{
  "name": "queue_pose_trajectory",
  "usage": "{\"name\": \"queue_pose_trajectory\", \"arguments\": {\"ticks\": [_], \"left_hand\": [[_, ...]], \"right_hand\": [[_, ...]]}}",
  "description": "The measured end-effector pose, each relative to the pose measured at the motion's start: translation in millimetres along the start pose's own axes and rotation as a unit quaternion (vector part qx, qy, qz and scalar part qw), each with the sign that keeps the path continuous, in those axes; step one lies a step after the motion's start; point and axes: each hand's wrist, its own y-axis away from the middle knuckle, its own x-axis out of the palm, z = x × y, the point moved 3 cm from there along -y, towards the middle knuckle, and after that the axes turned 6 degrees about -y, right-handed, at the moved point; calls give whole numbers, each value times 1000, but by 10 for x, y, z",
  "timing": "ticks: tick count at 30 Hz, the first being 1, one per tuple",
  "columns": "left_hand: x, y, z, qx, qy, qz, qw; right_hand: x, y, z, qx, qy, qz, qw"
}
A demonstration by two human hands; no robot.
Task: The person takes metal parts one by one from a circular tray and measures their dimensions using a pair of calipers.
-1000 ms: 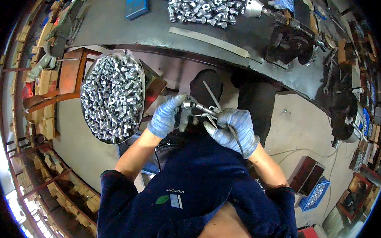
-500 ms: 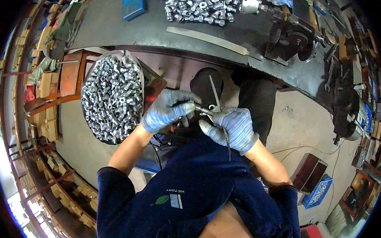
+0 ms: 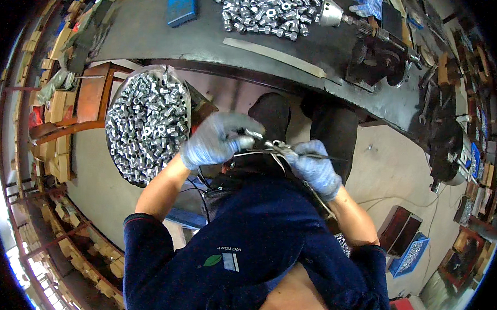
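Both hands wear grey-blue knit gloves and are close together above my lap. My left hand (image 3: 218,141) is closed, with a small shiny metal fitting (image 3: 253,134) at its thumb and fingertips. My right hand (image 3: 317,169) grips a long, thin, dark metal tool (image 3: 327,157), slim like a file, lying roughly crosswise. Another shiny metal piece (image 3: 276,145) shows at the right fingertips, near the left hand. Motion blur and the gloves hide its exact shape and how the pieces touch.
Left of me stands a large container heaped with metal fittings (image 3: 150,128). On the dark workbench (image 3: 153,45) lie a pile of fittings (image 3: 266,13), a flat metal strip (image 3: 275,56), a blue block (image 3: 181,5) and a chuck machine (image 3: 378,47). A blue crate (image 3: 409,256) sits on the floor, right.
The thin tool has turned from steeply upright to roughly crosswise in my right hand. My left hand has drawn slightly left, and the joined metal piece between the hands no longer shows as one.
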Motion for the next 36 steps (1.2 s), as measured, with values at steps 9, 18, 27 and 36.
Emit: {"name": "queue_pose_trajectory", "arguments": {"ticks": [9,18,27,36], "left_hand": [[6,48,122,-61,-158,-139,976],[36,37,196,-88,-234,-159,955],[193,-21,157,-76,-182,-120,973],[-141,-514,506,-89,-309,-114,940]], "right_hand": [[-187,-80,671,-139,67,36,987],[21,-97,968,-205,45,116,971],[328,-282,594,-183,116,90,972],[38,-187,763,-216,204,37,954]]}}
